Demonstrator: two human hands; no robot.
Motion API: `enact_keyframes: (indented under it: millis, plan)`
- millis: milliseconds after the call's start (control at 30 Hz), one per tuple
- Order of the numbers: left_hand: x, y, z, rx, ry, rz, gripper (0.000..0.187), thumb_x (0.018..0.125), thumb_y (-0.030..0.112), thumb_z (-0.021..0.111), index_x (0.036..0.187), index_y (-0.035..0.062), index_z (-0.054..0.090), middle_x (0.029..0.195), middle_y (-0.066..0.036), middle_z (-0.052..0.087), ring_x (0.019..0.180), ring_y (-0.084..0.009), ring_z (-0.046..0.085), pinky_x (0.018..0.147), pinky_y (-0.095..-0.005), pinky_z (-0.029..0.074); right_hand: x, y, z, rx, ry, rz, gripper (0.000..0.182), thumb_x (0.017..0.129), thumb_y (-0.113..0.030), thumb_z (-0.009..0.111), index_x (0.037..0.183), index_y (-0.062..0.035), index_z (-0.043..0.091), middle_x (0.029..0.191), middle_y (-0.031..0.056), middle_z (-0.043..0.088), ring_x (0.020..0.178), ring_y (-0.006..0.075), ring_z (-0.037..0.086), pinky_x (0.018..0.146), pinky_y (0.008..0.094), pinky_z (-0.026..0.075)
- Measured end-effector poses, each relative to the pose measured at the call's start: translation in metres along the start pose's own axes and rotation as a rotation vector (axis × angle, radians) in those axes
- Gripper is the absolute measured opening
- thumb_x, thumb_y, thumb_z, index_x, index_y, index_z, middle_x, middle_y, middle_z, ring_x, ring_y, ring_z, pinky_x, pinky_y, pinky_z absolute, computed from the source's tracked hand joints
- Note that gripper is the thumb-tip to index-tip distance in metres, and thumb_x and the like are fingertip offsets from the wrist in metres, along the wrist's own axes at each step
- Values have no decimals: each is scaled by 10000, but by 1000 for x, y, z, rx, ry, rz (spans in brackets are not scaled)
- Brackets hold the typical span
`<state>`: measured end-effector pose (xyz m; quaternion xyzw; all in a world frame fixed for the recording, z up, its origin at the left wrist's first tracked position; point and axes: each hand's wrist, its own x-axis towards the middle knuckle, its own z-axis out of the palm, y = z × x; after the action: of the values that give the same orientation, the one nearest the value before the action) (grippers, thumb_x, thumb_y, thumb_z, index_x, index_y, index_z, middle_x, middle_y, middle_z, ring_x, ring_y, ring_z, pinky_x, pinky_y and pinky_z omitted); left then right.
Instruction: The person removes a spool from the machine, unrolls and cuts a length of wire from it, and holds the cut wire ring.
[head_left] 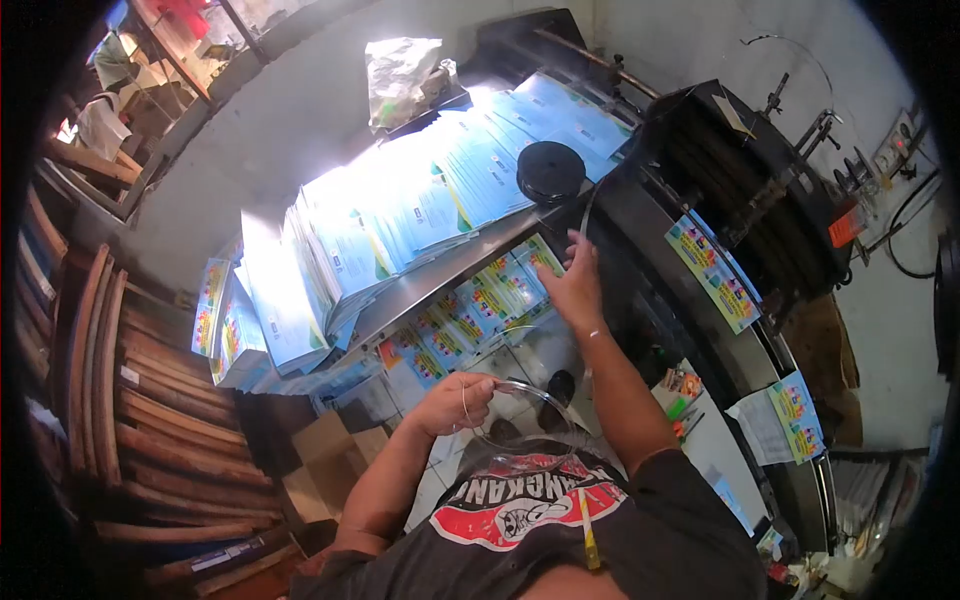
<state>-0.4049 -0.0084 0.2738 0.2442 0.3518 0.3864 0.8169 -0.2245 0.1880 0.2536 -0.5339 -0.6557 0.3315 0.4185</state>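
My left hand (455,403) is closed on a clear round ring-like object (530,405), held in front of my shirt. My right hand (572,275) reaches forward with its fingers apart, beside the edge of the metal table (430,290) and a little below a round black lidded thing (551,172). Nothing shows between its fingers. Stacks of blue printed sheets (420,195) fan out along the table. Under the table's edge, a row of colourful printed covers (490,295) shows beyond my hands.
A black machine (745,190) stands at the right, with printed sheets (712,268) along its side. Wooden frames (180,440) are stacked at the left, near an open cardboard box (325,460). A plastic bag (398,80) lies behind the stacks.
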Motion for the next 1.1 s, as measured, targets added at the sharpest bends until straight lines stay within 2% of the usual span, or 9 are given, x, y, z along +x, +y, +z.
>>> enact_keyframes:
  millis: [33,100,233,300,500,700,867,933,1100]
  plan:
    - [0,2,2,-5,11,-25,372,972,296,495,1103,-38,594,533,68,320,429,-50,255,409,-234,214,0,-14,-6,3,-3,-3,536,811,-303,654,1287,-144,465,1292,151,449,1147,279,488,927,490,390]
    - [5,4,1,-21,1,-41,373,970,296,500,1100,-41,594,532,65,324,430,-51,256,410,-234,216,1,-38,-21,-446,-16,-653,464,766,-220,669,1214,-166,557,1209,168,493,1125,312,498,937,497,381]
    - [9,17,6,69,-16,-34,371,966,296,513,1101,-39,597,534,63,327,443,-53,260,422,-237,213,16,0,-33,-519,-382,-771,285,802,-196,640,1082,-142,649,1139,144,546,1104,301,513,936,487,371]
    - [14,27,4,103,-46,-7,367,964,294,519,1104,-34,602,536,64,323,451,-52,264,430,-238,213,28,12,-52,-458,1,-717,185,829,-178,617,986,-102,681,1041,132,579,1068,289,537,903,439,406]
    - [35,62,17,298,-66,26,350,956,293,540,1100,-16,621,553,65,345,481,-53,280,453,-242,224,85,44,-86,-43,-58,-133,292,820,-138,606,1104,-73,617,1115,175,545,1023,324,553,850,381,453]
    - [68,93,23,402,-105,-14,317,961,271,536,1103,1,622,576,75,359,500,-42,302,456,-231,237,94,0,-72,64,-425,-573,433,801,-179,646,1214,-89,548,1337,162,448,1122,332,526,985,405,373]
    - [88,99,12,347,-116,-82,318,961,271,533,1083,-7,625,560,63,349,489,-55,294,453,-242,234,112,3,-60,-115,-561,-744,341,841,-159,634,1165,-62,598,1140,110,596,1080,252,553,961,355,391]
    - [89,99,10,266,-162,-87,322,963,275,529,1087,-7,622,552,61,349,473,-52,282,439,-244,220,118,6,-62,150,-664,-67,248,897,-197,587,1087,-49,643,979,76,649,966,172,581,897,308,423]
    - [102,105,9,157,-217,-42,331,969,281,509,1102,-3,615,539,64,315,438,-56,275,411,-242,219,149,47,-83,358,-403,39,253,919,-228,572,1074,-48,660,907,24,648,841,107,579,813,260,446]
